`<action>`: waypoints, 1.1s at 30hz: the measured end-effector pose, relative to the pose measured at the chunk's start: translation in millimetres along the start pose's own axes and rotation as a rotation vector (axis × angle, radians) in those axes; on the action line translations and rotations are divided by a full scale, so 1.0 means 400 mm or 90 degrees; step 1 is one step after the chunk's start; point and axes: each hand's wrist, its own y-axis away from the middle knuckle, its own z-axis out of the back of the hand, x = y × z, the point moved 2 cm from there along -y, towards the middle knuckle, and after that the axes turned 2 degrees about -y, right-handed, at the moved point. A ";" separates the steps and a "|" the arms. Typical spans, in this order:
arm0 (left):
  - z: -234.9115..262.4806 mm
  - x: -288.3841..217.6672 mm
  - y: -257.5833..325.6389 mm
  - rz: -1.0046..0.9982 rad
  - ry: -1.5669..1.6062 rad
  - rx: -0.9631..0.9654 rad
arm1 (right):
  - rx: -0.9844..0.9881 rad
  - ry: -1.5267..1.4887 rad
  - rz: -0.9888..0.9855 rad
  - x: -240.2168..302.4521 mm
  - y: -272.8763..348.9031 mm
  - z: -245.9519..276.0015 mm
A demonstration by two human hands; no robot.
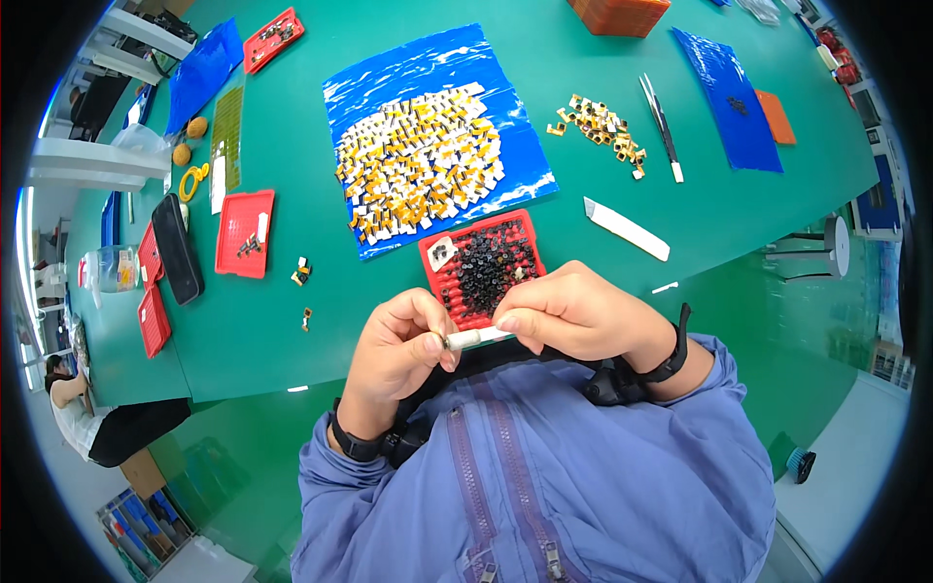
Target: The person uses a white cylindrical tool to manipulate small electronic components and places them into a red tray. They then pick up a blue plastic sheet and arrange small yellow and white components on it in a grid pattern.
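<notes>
My left hand (398,340) is closed, with thumb and fingertips pinched on a small dark-and-gold part (447,342) too small to name. Opposite it, my right hand (573,313) pinches the end of a short white stick-like piece (493,332). A thicker white sleeve-like piece (466,339) lies between the two hands; whether it is on a finger or joined to the stick, I cannot tell. Just beyond my hands sits a red tray (429,262) holding many small black round parts (491,267) and a white scrap (441,253).
A blue sheet (364,92) bears a heap of white-and-yellow pieces (418,160). To the right lie loose gold-and-white pieces (607,126), tweezers (661,121) and a white-handled knife (632,231). At left stand a red tray (225,233) and a black case (178,248).
</notes>
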 end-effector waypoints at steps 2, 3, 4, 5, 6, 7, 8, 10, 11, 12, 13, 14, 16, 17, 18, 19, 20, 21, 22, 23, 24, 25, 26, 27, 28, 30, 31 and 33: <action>0.001 0.004 -0.001 0.021 -0.010 0.004 | -0.033 0.054 0.051 -0.006 0.000 -0.001; -0.001 0.004 -0.001 0.020 -0.011 0.005 | -0.053 0.063 0.099 -0.005 -0.001 0.000; -0.003 0.003 -0.002 0.019 -0.012 0.005 | -0.050 0.030 0.069 -0.011 0.000 0.000; -0.004 0.001 -0.003 0.017 -0.013 0.006 | -0.045 -0.002 0.039 -0.016 0.001 0.000; -0.005 -0.001 -0.005 0.012 -0.029 0.002 | -0.041 -0.034 0.010 -0.020 0.001 0.001; -0.006 -0.001 -0.008 0.007 -0.045 -0.002 | -0.012 -0.013 -0.011 -0.011 0.001 0.005; -0.008 -0.002 -0.010 0.002 -0.062 -0.006 | -0.016 -0.002 0.010 -0.009 0.001 0.008; -0.004 -0.001 -0.010 0.011 -0.027 0.004 | -0.025 0.019 0.053 -0.006 0.001 0.012; -0.002 0.000 -0.010 0.016 -0.009 0.009 | -0.032 0.013 0.044 -0.007 0.001 0.015; -0.002 0.000 -0.011 0.019 -0.009 0.008 | -0.039 0.007 0.035 -0.009 0.001 0.017; -0.003 0.001 -0.011 0.022 -0.009 0.006 | -0.046 0.001 0.027 -0.011 0.001 0.019; -0.003 0.001 -0.012 0.025 -0.009 0.005 | -0.038 0.002 0.036 -0.016 0.002 0.019; -0.004 0.000 -0.015 0.018 -0.011 0.012 | -0.022 0.005 0.053 -0.031 0.001 0.018; -0.004 -0.001 -0.016 0.014 -0.012 0.015 | -0.040 0.005 0.064 -0.027 0.000 0.020; -0.004 -0.002 -0.016 0.016 -0.016 0.012 | -0.057 0.005 0.076 -0.021 -0.002 0.021; -0.005 -0.004 -0.015 0.018 -0.021 0.009 | -0.075 0.005 0.087 -0.018 -0.003 0.022; -0.005 -0.005 -0.015 0.020 -0.026 0.007 | -0.058 0.002 0.067 -0.020 -0.003 0.023; -0.005 -0.005 -0.016 0.020 -0.026 0.007 | -0.041 -0.001 0.048 -0.024 -0.001 0.025; -0.005 -0.006 -0.016 0.020 -0.026 0.007 | -0.024 -0.004 0.028 -0.026 -0.001 0.026; -0.005 -0.006 -0.017 0.019 -0.027 0.007 | -0.045 0.030 0.064 -0.023 -0.004 0.029; -0.004 -0.006 -0.017 0.016 -0.031 0.005 | -0.066 0.063 0.100 -0.018 -0.009 0.031; -0.002 -0.007 -0.018 0.013 -0.036 0.003 | -0.087 0.097 0.136 -0.013 -0.011 0.032; -0.001 -0.007 -0.019 0.011 -0.040 0.002 | -0.071 0.062 0.096 -0.015 -0.010 0.032; 0.000 -0.007 -0.020 0.011 -0.041 0.002 | -0.054 0.027 0.056 -0.017 -0.007 0.032; -0.001 -0.006 -0.021 0.012 -0.043 0.002 | -0.038 -0.007 0.016 -0.019 -0.004 0.031; -0.003 -0.007 -0.023 0.011 -0.048 0.000 | -0.084 0.020 0.071 -0.021 -0.008 0.026; -0.003 -0.008 -0.023 0.009 -0.052 -0.002 | -0.104 0.025 0.098 -0.017 -0.010 0.026; -0.002 -0.009 -0.023 0.007 -0.053 0.000 | -0.078 0.001 0.060 -0.009 -0.009 0.029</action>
